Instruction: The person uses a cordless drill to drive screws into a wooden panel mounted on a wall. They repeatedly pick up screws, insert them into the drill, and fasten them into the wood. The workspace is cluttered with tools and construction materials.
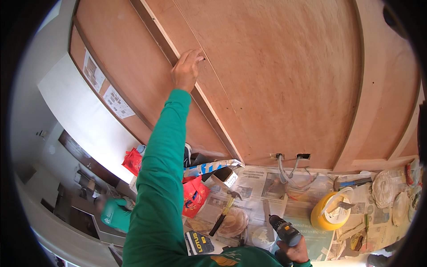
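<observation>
My left hand (186, 71) is raised against the tall plywood panel (284, 80), beside a long wooden batten (213, 121). Its fingers are curled together at a thin line in the panel; a tiny dark thing shows at their tips, too small to name. Low on the right, my right hand (297, 252) grips a black cordless drill (287, 231) with its chuck pointing up toward the panel. Below the panel, a claw hammer (224, 213) with a yellow and black handle lies to the left of the drill.
Newspaper sheets (262, 182) cover the surface below, holding a yellow tub (327, 216), a blue-handled tool (356, 182), red bags (194, 196) and a labelled box (199, 242). Cables (284, 173) emerge from panel cutouts. At far left, another person (116, 214) wears green.
</observation>
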A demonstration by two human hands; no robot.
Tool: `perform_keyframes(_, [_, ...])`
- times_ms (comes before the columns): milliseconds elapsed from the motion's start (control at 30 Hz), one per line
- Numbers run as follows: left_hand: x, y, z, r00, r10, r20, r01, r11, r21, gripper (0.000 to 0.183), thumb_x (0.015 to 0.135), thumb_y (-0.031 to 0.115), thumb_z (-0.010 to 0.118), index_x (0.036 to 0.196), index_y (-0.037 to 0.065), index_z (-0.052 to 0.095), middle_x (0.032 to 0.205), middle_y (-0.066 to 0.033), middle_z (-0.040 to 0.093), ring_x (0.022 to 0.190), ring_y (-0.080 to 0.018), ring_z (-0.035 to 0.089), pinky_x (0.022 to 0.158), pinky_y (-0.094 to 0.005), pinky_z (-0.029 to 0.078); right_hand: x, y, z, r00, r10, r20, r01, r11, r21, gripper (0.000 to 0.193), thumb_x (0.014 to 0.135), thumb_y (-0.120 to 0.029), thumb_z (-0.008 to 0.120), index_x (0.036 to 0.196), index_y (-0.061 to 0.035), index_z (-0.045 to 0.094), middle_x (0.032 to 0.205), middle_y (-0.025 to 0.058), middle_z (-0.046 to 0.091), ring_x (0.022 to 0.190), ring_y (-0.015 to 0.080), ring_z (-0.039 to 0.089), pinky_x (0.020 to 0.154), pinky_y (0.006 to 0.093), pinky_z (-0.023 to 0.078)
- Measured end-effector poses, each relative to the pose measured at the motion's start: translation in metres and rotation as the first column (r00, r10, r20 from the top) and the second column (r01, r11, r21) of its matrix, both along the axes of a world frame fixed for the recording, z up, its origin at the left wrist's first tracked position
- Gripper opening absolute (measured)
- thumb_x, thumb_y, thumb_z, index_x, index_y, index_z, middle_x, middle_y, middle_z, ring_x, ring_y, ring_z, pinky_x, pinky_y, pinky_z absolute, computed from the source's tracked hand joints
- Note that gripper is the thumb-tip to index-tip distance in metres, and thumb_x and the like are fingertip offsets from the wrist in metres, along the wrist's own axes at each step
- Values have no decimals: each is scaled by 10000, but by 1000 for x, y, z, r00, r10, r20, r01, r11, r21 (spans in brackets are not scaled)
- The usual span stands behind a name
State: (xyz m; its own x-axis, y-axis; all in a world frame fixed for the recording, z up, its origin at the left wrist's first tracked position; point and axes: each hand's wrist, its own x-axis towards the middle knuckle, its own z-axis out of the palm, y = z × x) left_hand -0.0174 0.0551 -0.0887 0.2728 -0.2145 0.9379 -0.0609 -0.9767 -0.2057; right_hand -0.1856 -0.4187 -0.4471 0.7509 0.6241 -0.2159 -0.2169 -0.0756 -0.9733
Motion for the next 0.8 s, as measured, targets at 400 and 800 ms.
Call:
perform_keyframes(400, [-5,21,14,997,79,8,-79,988,132,127,845,109,737,966,76,711,985,-78,641,872,-215,659,756,-342,543,35,-2,-20,969,244,27,-245,953,177,632,799,81,508,1423,46,417,1492,169,435,1412,228,370,1155,330,280])
perform_keyframes(800, [-16,11,39,945,81,-316,-80,997,19,272,747,135,837,953,49,681,978,-54,563,798,-132,544,720,-265,489,56,6,-42,988,144,47,-146,989,32,375,746,-59,733,1098,19,630,896,106,692,790,184,664,764,346,539])
